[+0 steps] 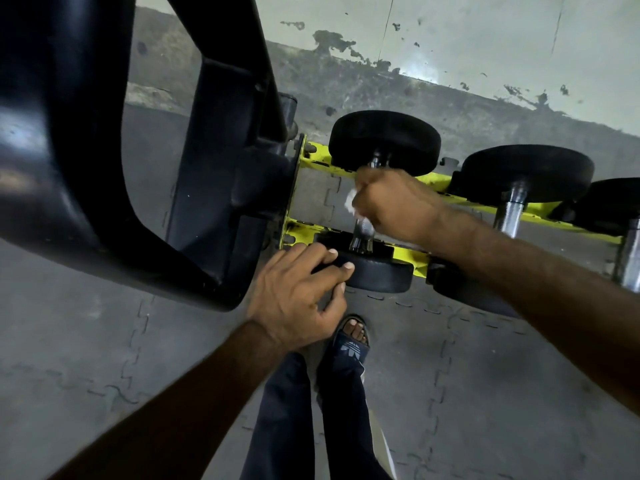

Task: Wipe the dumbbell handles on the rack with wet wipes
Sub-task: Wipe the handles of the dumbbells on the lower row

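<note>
A yellow rack holds black dumbbells side by side. The leftmost dumbbell has a far head and a near head joined by a chrome handle. My right hand is wrapped around the middle of that handle, with a white wet wipe bunched between palm and metal. My left hand grips the left edge of the near head, fingers curled over it. A second dumbbell with a bare chrome handle lies to the right.
A large black bench frame fills the left side, close against the rack's end. A third dumbbell handle shows at the right edge. My foot in a dark sandal stands on grey interlocking floor mats. A stained wall runs behind the rack.
</note>
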`<state>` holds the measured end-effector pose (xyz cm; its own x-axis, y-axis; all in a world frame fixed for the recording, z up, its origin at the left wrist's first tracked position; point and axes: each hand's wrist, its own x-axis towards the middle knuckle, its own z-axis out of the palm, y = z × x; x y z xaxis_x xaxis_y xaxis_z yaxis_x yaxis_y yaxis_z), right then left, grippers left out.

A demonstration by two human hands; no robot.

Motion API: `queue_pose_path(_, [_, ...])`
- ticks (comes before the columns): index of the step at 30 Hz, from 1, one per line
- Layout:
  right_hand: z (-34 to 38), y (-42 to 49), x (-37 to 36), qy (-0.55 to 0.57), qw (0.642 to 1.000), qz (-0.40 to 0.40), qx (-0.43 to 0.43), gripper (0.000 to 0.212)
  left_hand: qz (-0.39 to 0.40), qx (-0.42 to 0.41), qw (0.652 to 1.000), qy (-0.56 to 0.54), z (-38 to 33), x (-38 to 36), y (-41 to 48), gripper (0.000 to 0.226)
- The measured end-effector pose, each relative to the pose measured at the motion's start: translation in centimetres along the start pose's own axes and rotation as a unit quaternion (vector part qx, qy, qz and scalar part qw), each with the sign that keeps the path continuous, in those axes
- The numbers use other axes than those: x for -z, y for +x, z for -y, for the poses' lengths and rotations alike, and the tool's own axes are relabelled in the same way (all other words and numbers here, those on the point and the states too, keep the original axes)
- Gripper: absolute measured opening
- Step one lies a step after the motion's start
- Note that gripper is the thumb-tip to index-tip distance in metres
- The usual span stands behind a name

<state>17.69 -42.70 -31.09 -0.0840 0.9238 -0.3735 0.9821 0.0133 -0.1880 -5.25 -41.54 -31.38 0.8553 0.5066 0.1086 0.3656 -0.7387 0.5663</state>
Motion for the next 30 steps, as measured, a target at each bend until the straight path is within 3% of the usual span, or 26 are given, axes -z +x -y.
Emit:
queue_pose_path(3, [0.6, 1.0, 0.1, -0.016, 0.996, -0.035, -0.076, 0.014, -0.003, 0.003, 1.0, 0.001, -0.1, 0.0, -0.1, 0.022])
queue_pose_path(7, [3.6, 1.1, 0.8, -0.065, 0.996, 0.045, -0.034, 0.014, -0.002, -0.012, 1.0, 0.004, 0.1, 0.1, 0.2, 0.02])
queue_pose_path(9, [3.5, 1.7, 1.7, -0.061, 0.995, 0.049, -0.061, 0.017, -0.005, -0.008, 1.0, 0.003, 0.0, 0.0, 0.1, 0.02])
queue_pose_path(13, [2.6, 2.1, 2.3, -0.033, 0.992, -0.006, -0.119, 0.027, -0.006, 0.001, 1.0, 0.004, 0.0, -0.1, -0.1, 0.022])
queue_pose_path(17, [2.7, -0.8, -0.5, -0.016, 1.0, -0.001, -0.02, 0.033, -0.005, -0.007, 1.0, 0.004, 0.1, 0.1, 0.2, 0.02])
queue_pose_path(19, [1.4, -1.6, -2.1, 0.07, 0.994, -0.059, -0.051, 0.029, -0.01, -0.001, 1.0, 0.003, 0.0, 0.0, 0.2, 0.02])
queue_pose_path(21, [0.2, -1.9, -3.3, 0.203, 0.951, -0.187, -0.136, 0.026, -0.013, 0.002, 1.0, 0.0, -0.1, -0.1, 0.1, 0.021])
queue_pose_path(24, [0.9, -2.0, -4.1, 0.346, 0.838, -0.326, -0.266, 0.019, -0.012, -0.004, 1.0, 0.003, 0.0, 0.0, 0.1, 0.021])
queue_pose_path(27, [2.9, -2.6, -4.2, 0.454, 0.737, -0.315, -0.389, 0.018, -0.019, -0.007, 1.0, 0.004, 0.1, -0.1, 0.2, 0.021])
queue_pose_path(30, [3.1, -2.6, -4.2, 0.519, 0.673, -0.27, -0.452, 0.015, -0.024, -0.009, 1.0, 0.003, 0.0, -0.2, 0.1, 0.019])
